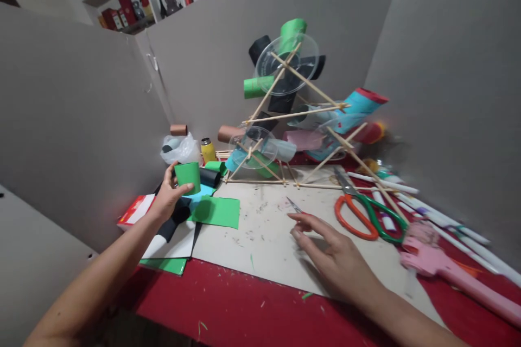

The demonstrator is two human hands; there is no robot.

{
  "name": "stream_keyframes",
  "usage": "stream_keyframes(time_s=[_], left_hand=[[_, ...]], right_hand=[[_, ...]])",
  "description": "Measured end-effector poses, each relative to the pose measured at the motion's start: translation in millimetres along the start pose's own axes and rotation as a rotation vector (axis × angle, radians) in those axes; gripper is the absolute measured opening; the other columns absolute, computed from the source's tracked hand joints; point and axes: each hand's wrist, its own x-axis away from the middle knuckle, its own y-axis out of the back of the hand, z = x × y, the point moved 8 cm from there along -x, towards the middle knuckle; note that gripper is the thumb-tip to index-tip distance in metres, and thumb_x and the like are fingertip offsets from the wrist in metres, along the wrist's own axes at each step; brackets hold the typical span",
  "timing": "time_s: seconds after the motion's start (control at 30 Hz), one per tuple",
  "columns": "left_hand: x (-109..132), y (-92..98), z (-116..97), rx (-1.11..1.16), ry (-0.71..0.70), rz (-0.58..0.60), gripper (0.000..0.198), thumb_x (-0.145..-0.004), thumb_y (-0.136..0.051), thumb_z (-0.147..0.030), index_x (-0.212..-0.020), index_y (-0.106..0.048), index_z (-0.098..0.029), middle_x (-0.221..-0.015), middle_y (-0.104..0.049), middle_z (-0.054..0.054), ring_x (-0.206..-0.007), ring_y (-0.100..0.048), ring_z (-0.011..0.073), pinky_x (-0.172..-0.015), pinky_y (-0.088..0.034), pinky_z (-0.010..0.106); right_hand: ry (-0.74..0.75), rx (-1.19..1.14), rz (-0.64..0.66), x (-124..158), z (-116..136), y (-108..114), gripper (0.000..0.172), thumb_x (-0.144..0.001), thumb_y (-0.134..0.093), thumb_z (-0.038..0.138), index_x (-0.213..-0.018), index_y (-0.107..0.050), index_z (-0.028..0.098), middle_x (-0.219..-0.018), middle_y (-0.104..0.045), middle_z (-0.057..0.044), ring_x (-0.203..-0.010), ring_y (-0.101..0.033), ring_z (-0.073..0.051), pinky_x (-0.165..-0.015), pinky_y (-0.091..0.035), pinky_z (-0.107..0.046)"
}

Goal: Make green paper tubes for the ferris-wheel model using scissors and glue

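My left hand (169, 195) is closed round a green paper tube (188, 175), holding it up over the left side of the table. My right hand (331, 249) hovers flat over the beige board (268, 238), fingers stretched out and holding nothing. Its fingertips are close to a small pair of scissors (293, 205) lying on the board. Behind stands a model of wooden sticks (301, 114), clear plastic discs (287, 62) and green, black and blue paper tubes.
Large orange-and-green scissors (368, 211) and a pink glue gun (443, 265) lie at the right with several white glue sticks (439, 222). Green paper (217, 211), black and white sheets, a yellow bottle (208, 149) and a plastic bag (181, 149) sit at the left. Grey walls enclose the red table (244, 303).
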Motion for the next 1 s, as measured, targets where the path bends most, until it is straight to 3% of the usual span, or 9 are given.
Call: stream_keyframes(time_s=[0.13,0.27,0.37,0.53,0.8,1.0], left_hand=[[11.5,-27.4,-0.7,0.011,0.007,0.093,0.083,-0.071,-0.079,-0.025,-0.142,-0.035,-0.027,-0.124,-0.059,0.008,-0.104,-0.060,0.0227,-0.083,-0.051,0.030],[24.1,-85.0,5.4,-0.020,0.070,0.305,0.076,-0.071,-0.080,-0.027,-0.134,-0.039,-0.027,-0.121,-0.060,0.008,-0.100,-0.062,0.0232,-0.083,-0.052,0.032],[29.5,-130.7,5.4,-0.030,0.013,0.420,0.073,-0.071,-0.081,-0.028,-0.130,-0.040,-0.025,-0.122,-0.058,0.009,-0.102,-0.063,0.0237,-0.087,-0.052,0.034],[26.1,-203.6,11.5,-0.011,-0.031,0.575,0.088,-0.070,-0.082,-0.029,-0.140,-0.030,-0.025,-0.127,-0.056,0.012,-0.103,-0.063,0.0241,-0.087,-0.053,0.035],[-16.8,-294.3,31.6,-0.055,-0.167,0.580,0.074,-0.067,-0.079,-0.030,-0.131,-0.043,-0.024,-0.110,-0.061,0.007,-0.094,-0.063,0.0225,-0.075,-0.054,0.032],[-31.5,-315.6,51.9,-0.157,-0.288,0.544,0.062,-0.066,-0.078,-0.021,-0.118,-0.044,-0.022,-0.111,-0.060,0.006,-0.096,-0.062,0.0210,-0.085,-0.051,0.036]], right_hand=[[0.061,0.042,0.069,0.9,3.4,-9.6,0.026,-0.093,-0.049,0.029,-0.106,-0.068,0.016,-0.088,-0.073,-0.009,-0.082,-0.069,-0.022,-0.073,-0.055,-0.036],[0.147,0.044,0.231,6.0,12.0,-25.8,0.025,-0.093,-0.049,0.025,-0.089,-0.072,0.018,-0.076,-0.073,-0.006,-0.070,-0.067,-0.017,-0.068,-0.052,-0.028],[0.193,0.059,0.321,10.6,19.0,-33.2,0.028,-0.093,-0.048,0.024,-0.083,-0.074,0.017,-0.071,-0.071,-0.006,-0.067,-0.065,-0.016,-0.065,-0.049,-0.025],[0.231,0.108,0.413,15.3,22.8,-41.2,0.022,-0.090,-0.054,0.019,-0.084,-0.075,0.017,-0.073,-0.074,-0.005,-0.068,-0.065,-0.017,-0.066,-0.045,-0.025],[0.254,0.211,0.491,15.1,17.3,-46.7,0.022,-0.091,-0.057,0.025,-0.087,-0.077,0.016,-0.074,-0.075,-0.007,-0.068,-0.065,-0.018,-0.063,-0.041,-0.025],[0.254,0.238,0.488,14.6,13.7,-47.0,0.023,-0.091,-0.056,0.025,-0.086,-0.076,0.018,-0.075,-0.076,-0.007,-0.069,-0.065,-0.019,-0.064,-0.040,-0.026]])
